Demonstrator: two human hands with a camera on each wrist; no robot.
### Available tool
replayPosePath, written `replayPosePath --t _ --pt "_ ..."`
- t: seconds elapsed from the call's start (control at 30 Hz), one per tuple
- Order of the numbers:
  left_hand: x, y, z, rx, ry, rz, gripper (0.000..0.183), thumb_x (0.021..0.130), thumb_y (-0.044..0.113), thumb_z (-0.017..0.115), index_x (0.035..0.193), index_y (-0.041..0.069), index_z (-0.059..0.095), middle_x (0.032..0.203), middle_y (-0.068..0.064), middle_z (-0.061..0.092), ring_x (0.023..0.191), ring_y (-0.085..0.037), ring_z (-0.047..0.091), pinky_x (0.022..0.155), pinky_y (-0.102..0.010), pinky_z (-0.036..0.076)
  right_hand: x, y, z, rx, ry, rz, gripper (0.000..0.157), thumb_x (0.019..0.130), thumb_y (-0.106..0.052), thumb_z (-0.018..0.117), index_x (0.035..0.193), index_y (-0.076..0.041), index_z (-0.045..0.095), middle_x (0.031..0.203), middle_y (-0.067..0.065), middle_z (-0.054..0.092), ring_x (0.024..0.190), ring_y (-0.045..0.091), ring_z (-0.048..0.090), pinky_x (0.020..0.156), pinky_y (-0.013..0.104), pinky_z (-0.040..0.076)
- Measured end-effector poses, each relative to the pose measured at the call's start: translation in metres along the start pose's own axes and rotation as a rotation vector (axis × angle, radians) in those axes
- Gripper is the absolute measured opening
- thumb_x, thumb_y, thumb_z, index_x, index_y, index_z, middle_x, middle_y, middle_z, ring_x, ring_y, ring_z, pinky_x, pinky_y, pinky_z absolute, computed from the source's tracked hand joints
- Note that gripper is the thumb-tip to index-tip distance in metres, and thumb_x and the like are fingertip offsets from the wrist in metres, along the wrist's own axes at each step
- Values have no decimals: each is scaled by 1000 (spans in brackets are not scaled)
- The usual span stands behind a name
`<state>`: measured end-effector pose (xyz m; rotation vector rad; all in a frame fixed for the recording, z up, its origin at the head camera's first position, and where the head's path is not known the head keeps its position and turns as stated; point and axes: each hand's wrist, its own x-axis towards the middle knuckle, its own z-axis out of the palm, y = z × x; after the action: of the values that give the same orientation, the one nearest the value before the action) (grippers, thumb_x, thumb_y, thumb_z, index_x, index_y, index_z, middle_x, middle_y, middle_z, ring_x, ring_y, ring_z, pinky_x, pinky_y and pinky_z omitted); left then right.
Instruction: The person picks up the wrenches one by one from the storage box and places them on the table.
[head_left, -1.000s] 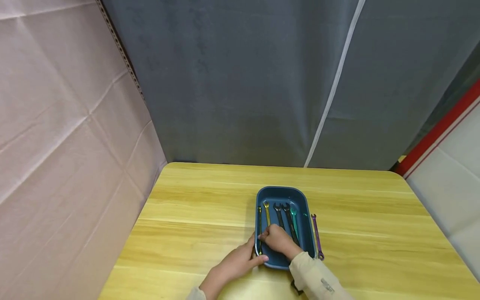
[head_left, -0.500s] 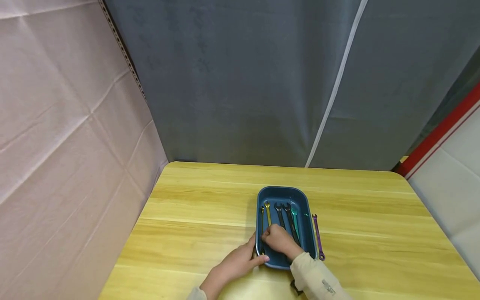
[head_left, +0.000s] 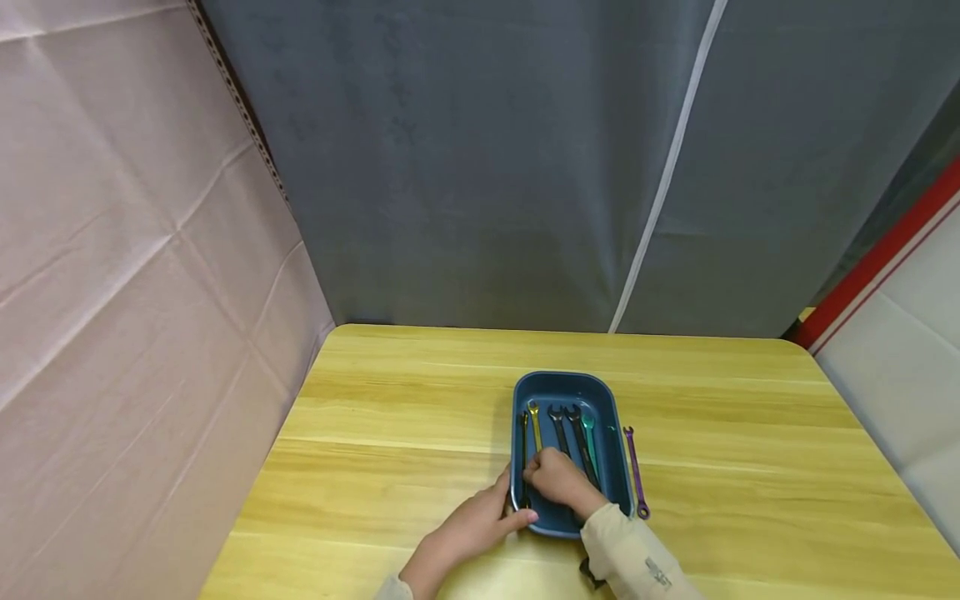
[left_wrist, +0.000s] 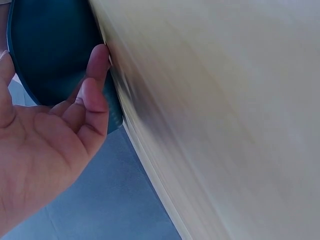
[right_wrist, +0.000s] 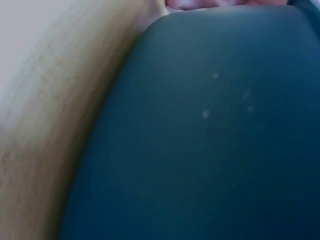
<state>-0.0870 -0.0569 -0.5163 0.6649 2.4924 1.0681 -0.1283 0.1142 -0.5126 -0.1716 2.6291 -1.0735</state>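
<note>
A pale pink cloth (head_left: pixel 150 250) hangs well to the left of the blue tray (head_left: pixel 558 385), which stands on the wood-grained desk (head_left: pixel 390 433). At the tray's near left corner is the left hand (head_left: pixel 474 522), grasping it: the fingers lie along the outside of the left wall and the thumb reaches over the near rim. The left wrist view shows those fingers bent against the tray's outer wall.

Just inside the tray's left wall lies a dark wrench (head_left: pixel 524 442), lengthwise. Its shaft meets the bent fingertips of the right hand (head_left: pixel 558 482), which reaches in over the tray's near right part and appears to pinch it; the wrench lies at the left of that hand. A yellow wrench (head_left: pixel 536 427) lies next along the tray's floor, then a first black wrench (head_left: pixel 557 423), a second black wrench (head_left: pixel 581 446) and a green wrench (head_left: pixel 588 433), some partly hidden by the right hand and its sleeve (head_left: pixel 633 550).

Outside the tray, just beside its right wall, a purple wrench (head_left: pixel 636 473) lies on the desk. Well beyond the tray's right side stands a white panel (head_left: pixel 922 333) with a red edge.
</note>
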Motion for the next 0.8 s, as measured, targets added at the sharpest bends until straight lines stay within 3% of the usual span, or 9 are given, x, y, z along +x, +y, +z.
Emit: replayPosePath --t 0.33,0.7,0.8 --pt "-2 0 0 2 0 -23 86 93 51 54 156 10 12 127 -19 62 112 -24 62 85 -37 51 -2 -1 -5 100 -16 -33 33 84 -7 55 56 -16 42 54 -8 35 50 8 34 49 21 26" --pt "-1 1 0 -2 11 -4 86 93 51 55 157 15 10 124 -17 64 109 -21 63 84 -36 51 -8 2 -22 180 -8 -10 21 85 -6 54 65 -6 57 58 -5 41 53 9 37 50 22 29" --pt "-1 1 1 -7 14 -8 86 92 50 56 156 15 11 125 -16 64 111 -22 63 86 -37 51 -10 1 -29 188 -1 -6 18 88 -7 55 73 -2 65 62 -3 45 57 10 39 51 22 31"
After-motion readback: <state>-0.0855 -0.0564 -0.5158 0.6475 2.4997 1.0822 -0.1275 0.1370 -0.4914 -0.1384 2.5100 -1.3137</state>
